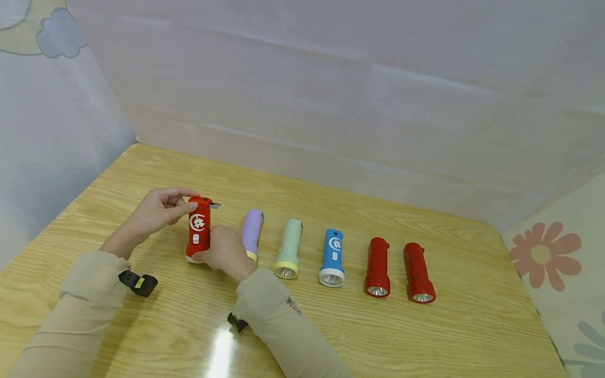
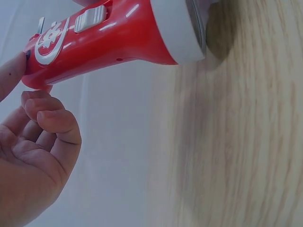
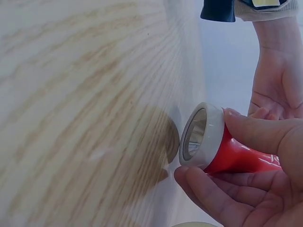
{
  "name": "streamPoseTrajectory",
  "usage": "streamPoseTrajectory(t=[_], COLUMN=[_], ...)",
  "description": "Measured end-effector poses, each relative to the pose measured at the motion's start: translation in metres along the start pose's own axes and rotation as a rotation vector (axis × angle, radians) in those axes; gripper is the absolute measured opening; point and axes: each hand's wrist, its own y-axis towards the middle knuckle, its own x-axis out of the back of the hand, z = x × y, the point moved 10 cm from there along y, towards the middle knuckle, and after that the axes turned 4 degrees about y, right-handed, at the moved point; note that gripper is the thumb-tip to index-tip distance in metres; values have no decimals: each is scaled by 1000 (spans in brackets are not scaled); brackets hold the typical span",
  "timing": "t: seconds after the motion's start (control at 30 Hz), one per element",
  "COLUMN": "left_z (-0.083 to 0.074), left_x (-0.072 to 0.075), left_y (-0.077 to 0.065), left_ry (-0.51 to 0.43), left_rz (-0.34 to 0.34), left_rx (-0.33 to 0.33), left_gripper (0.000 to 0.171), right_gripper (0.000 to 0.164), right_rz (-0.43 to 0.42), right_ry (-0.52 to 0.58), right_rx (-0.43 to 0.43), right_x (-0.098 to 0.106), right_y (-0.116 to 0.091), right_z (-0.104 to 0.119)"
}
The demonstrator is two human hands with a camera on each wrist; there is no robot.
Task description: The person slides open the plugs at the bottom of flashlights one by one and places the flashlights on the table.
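Note:
A red flashlight (image 1: 200,211) with a white head ring, white slide switch and white printed emblem is held upright, lens down, just over the table. My left hand (image 1: 154,212) pinches its tail end from the left, beside a small metal prong that sticks out there. Lower down, my right hand (image 1: 224,249) grips the head end. In the right wrist view, thumb and fingers of that hand are on both sides of the white ring (image 3: 215,137). The left wrist view shows the white switch (image 2: 91,19) on the red body.
Right of my hands lie a purple flashlight (image 1: 252,228), a pale green one (image 1: 291,239), a blue one (image 1: 332,251) and two dark red ones, one (image 1: 378,258) beside the other (image 1: 416,265). The wooden table (image 1: 401,354) meets a hanging cloth (image 1: 311,93) at the back.

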Motion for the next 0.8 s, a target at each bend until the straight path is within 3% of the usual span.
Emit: streamPoseTrajectory(t=[0.23, 0.5, 0.8], left_z=[2, 9, 15], left_x=[0, 1, -3], left_y=[1, -1, 3], left_ry=[-9, 19, -62], left_rz=[-39, -62, -59], left_rx=[-1, 50, 49], left_gripper=[37, 41, 42], right_gripper=[30, 28, 24], right_rz=[-5, 27, 21], right_ry=[-3, 1, 61], right_rx=[24, 32, 35], right_x=[0, -2, -4], right_y=[-1, -3, -3], right_z=[2, 4, 2])
